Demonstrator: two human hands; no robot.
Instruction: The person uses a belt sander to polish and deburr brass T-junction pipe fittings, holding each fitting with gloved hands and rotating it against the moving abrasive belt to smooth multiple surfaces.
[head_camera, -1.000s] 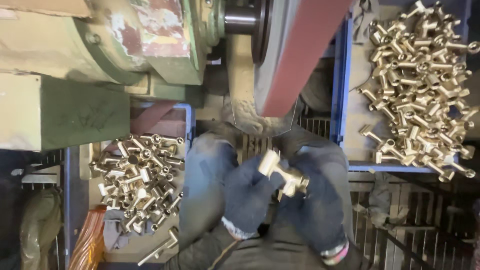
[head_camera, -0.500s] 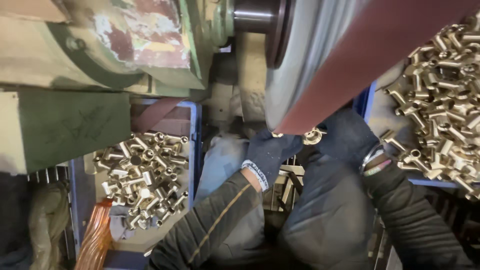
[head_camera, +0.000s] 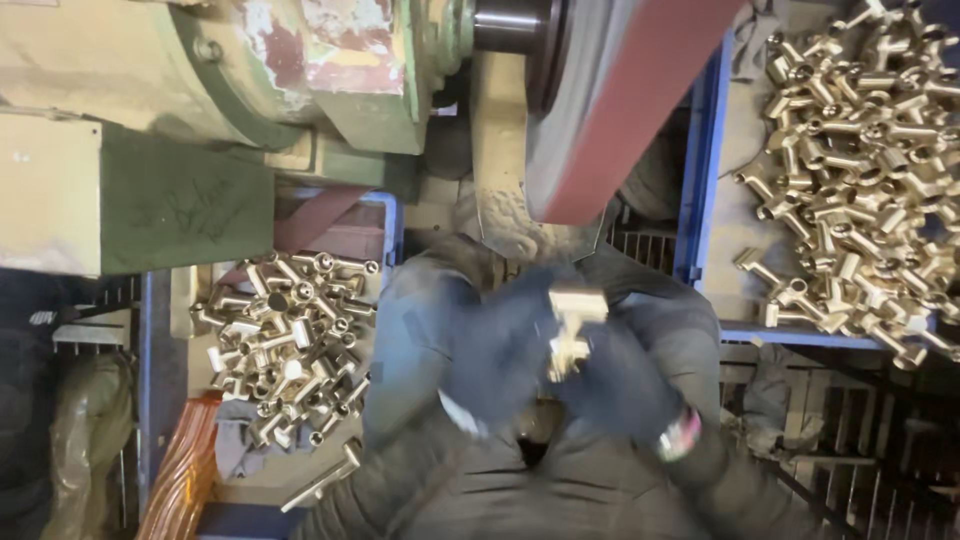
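Both my hands wear dark gloves and are blurred by motion, low in the middle of the head view. Between them is a brass T-shaped fitting (head_camera: 572, 330). My left hand (head_camera: 500, 355) grips its left side and my right hand (head_camera: 625, 375) grips its right and lower side. The fitting is below the red-brown sanding belt (head_camera: 630, 100) and apart from it. The belt runs over a wheel on the worn green machine (head_camera: 250, 70).
A blue bin (head_camera: 700, 170) on the right is piled with brass fittings (head_camera: 860, 170). A second blue bin (head_camera: 155, 370) on the left holds more brass fittings (head_camera: 290, 340). Metal grating (head_camera: 860, 440) lies at lower right, and my dark trouser legs are below the hands.
My hands have pulled the fitting down and away from the belt, back toward my lap. The view has shifted slightly.
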